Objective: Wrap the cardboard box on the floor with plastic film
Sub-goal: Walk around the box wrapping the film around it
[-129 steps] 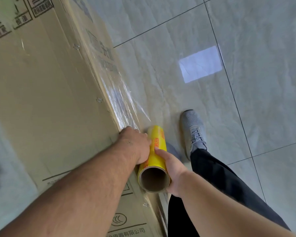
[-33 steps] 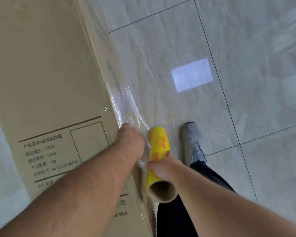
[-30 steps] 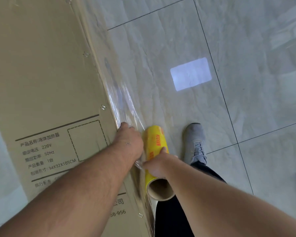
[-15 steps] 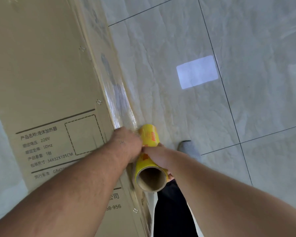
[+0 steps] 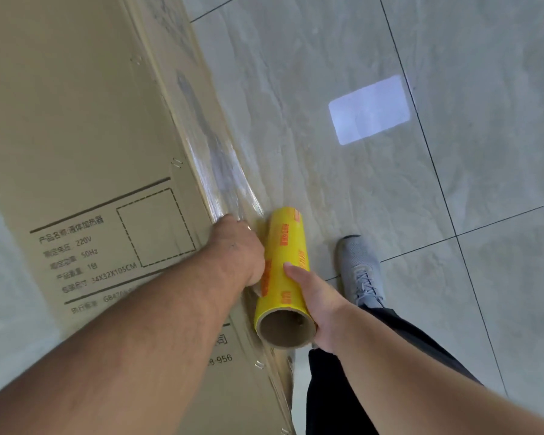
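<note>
Shoe (image 5: 360,271) reappeared; hands' roll (image 5: 285,271) drew back.

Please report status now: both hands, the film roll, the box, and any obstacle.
Left hand pressing film against box edge. Right hand gripping yellow roll beside box. Own shoe close by roll; floor ahead open.

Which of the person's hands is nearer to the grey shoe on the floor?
The right hand: it holds the yellow film roll just beside the grey shoe. The left hand is farther off, at the cardboard box edge beyond the roll.
</note>
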{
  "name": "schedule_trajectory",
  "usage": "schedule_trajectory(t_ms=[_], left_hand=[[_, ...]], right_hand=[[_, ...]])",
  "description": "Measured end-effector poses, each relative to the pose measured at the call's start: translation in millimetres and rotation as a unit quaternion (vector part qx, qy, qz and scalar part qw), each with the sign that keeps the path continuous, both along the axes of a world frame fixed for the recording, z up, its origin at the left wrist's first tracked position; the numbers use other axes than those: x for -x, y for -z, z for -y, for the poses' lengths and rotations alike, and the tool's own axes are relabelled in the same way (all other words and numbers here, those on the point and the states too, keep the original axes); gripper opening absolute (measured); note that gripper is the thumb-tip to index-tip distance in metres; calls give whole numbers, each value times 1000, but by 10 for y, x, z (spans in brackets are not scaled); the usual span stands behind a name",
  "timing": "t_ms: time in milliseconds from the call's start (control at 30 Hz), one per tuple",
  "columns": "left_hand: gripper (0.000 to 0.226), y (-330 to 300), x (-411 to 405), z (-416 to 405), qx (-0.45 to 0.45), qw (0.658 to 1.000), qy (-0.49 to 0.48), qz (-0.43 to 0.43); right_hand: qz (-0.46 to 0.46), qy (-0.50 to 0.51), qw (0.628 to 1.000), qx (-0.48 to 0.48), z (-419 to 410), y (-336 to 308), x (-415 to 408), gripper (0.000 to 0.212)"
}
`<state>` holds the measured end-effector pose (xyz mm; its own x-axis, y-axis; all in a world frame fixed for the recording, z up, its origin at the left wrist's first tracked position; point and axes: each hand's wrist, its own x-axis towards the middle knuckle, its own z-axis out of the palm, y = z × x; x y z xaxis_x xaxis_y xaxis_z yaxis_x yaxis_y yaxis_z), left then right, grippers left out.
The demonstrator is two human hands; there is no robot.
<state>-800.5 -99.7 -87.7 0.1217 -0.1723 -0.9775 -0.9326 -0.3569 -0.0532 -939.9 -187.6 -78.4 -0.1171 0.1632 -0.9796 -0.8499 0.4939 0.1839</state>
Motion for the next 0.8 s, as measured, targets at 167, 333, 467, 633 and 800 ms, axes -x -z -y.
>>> schedule_trajectory(t_ms=[167,333,467,633,800], left_hand=[[46,-75,8,92,7,999,-37,0],[48,-155,40,83,-36,999,26,-9],[57,-123,112,-10,32,999,29,-20],[35,-113,284,-18,-7,997,-9,-79],[47,-130,364,-19,42,997,-1,-62]], right_hand=[[-21,-163,984,63,180,-14,5,88],[7,-364,930,41,28,96,-59,88],[-11,-396,918,34,-146,131,-214,109],[-71,-196,978,21,68,5,-6,80],[-81,-7,996,-45,19,-35,277,66]])
